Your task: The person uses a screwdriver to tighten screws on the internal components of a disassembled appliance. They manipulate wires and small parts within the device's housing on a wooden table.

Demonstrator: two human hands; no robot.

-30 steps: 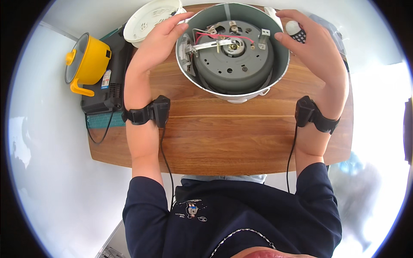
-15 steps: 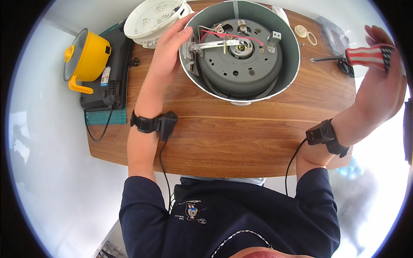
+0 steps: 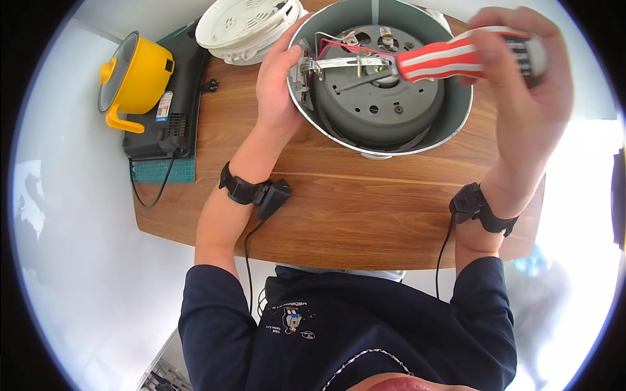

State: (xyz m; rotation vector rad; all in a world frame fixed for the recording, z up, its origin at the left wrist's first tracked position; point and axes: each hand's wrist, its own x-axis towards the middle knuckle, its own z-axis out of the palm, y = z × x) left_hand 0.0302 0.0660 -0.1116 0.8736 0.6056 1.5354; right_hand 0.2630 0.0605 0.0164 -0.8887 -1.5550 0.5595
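Nearest the wearer is a dark shirt [image 3: 391, 319], beyond which lies the bare front part of a wooden table [image 3: 365, 208]. A black strap with a sensor box sits on each forearm near the wrist.

The round metal housing [image 3: 458, 91] stands on the far half of the table, centre to right, its open side up. The left hand [image 3: 277, 88] clasps its left wall, thumb at the rim and fingers along the outside. The right hand [image 3: 528, 85] is closed around the handle of a red-and-white striped screwdriver [image 3: 437, 62]. The shaft points leftward over the grey disc [image 3: 391, 120] inside, just beside the metal strip [image 3: 345, 63]; red wires [image 3: 332, 44] run beyond it. Whether the tip touches the disc cannot be told.

In the inspector's judgement, the step in hand is placing the tool within the housing while the left hand steadies it. The next move calls for a firm left hold, a steeper shaft if a fastener is to be engaged, and care to keep clear of wires and strip.

Farther left, a yellow pot [image 3: 145, 78] stands on a black appliance [image 3: 147, 143] over a green mat [image 3: 169, 171]. White perforated plastic parts [image 3: 235, 26] lie at the far edge.
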